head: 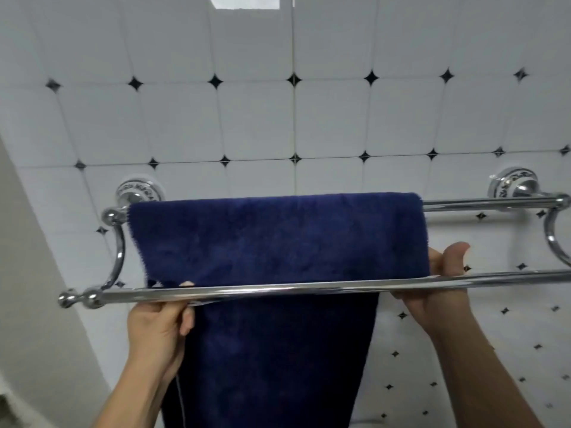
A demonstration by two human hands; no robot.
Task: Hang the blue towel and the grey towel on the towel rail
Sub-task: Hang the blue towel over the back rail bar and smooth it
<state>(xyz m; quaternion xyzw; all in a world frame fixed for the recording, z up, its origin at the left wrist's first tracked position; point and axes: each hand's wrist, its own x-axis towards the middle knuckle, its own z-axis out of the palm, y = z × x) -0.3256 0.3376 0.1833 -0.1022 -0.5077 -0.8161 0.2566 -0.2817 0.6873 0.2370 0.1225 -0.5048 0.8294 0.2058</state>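
The blue towel [278,242] was draped over the back bar [494,202] of the chrome towel rail [114,251]. From there it dropped down behind the front bar [247,291] and ran out of the bottom of the shot, so I couldn't see its lower end. It covered most of the back bar, with only a stretch on the right showing bare.

The left hand [160,322] sat just under the front bar with its fingers curled round the towel's left edge. The thumb was in front, and one fingertip [187,284] peeked out above the bar. The right hand [441,288] was at the towel's right edge and the front bar cut straight across it. Its thumb stuck up clear of the cloth and the fingers disappeared behind the towel, so honestly I couldn't tell if it was gripping anything or just resting there.

The front bar's right end went off frame. The two round wall mounts [139,191] had some sort of pattern on them, too blurry to read. A thin pale line [179,396] ran down near the left wrist, maybe a thread, I couldn't say. Behind it all was a white tiled wall [247,118] with little black diamonds.
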